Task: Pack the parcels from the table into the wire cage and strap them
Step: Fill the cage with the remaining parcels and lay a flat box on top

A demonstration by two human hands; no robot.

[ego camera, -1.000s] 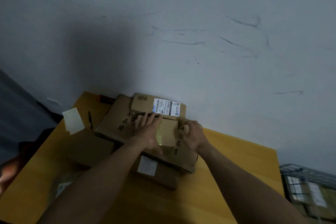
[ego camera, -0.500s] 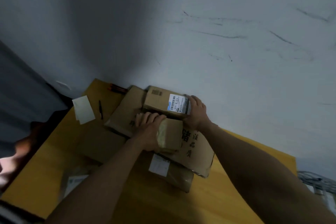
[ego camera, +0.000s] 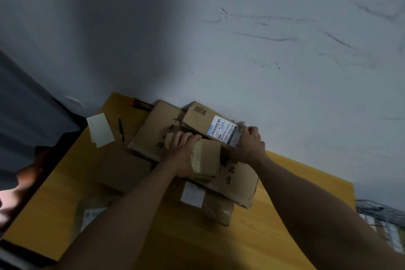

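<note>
Head: left fingers grip small box; right fingers grip labelled box; pen nearby.

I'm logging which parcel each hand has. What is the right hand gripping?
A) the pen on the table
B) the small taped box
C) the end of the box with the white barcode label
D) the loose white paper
C: the right hand curls round the end of the labelled box, while the left hand holds the small taped box.
</note>
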